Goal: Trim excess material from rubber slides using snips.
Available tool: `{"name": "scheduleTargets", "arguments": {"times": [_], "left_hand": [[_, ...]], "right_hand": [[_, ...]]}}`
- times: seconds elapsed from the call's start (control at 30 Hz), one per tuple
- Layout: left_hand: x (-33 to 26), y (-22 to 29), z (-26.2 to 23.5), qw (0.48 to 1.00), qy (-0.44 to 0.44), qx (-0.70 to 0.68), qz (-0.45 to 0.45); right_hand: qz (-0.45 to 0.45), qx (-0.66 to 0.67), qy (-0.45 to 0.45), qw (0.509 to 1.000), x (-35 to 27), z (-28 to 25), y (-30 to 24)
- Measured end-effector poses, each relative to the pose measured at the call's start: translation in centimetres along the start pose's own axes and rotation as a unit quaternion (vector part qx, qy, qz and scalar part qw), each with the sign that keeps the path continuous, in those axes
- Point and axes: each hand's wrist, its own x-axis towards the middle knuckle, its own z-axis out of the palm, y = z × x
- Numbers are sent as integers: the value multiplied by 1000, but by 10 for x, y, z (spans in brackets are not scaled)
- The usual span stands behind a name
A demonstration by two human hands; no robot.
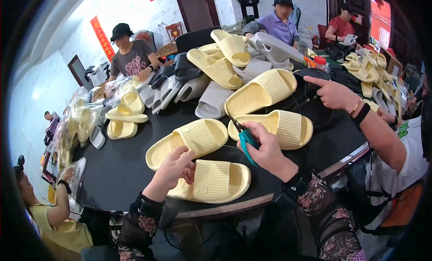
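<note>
Yellow ribbed slippers lie before me on the black table: a front slipper (pixel 211 182), one just behind it (pixel 193 141), and another (pixel 281 128) to the right. My left hand (pixel 172 171) hovers at the two nearer ones, fingers loosely bent and apart, with no object visible in it. Closed around the teal handles of small scissors (pixel 247 146) is my right hand (pixel 268 153). The dark blades point up and left, over the edge of the right slipper. Farther back, one more yellow slipper (pixel 256 92) leans toward the heap. Fine threads show near the slippers.
A co-worker's pointing hand (pixel 335 94) reaches in from the right, above black slippers. Behind is a heap of yellow, grey and black slippers (pixel 216 96). Plastic-bagged slippers (pixel 83 121) line the left of the table (pixel 121 171). Several other people sit around it.
</note>
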Motion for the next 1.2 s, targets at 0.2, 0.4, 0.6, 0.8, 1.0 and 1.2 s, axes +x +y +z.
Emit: {"name": "scheduleTargets", "arguments": {"times": [0.2,0.4,0.6,0.8,1.0,1.2], "left_hand": [[4,-14,15,999,-11,29,32],[1,-17,21,997,-38,-37,60],[-10,-7,20,993,-19,-100,60],[-4,9,18,986,20,-110,126],[9,28,7,941,7,-234,245],[31,10,1,939,49,-240,241]], "right_hand": [[-4,-9,-1,1000,0,2,1],[9,-8,-11,1000,-1,3,1],[13,-26,-4,1000,-1,5,7],[104,156,28,982,1,-1,-6],[172,277,34,945,18,-12,-84],[136,274,-52,951,20,-14,-105]]}}
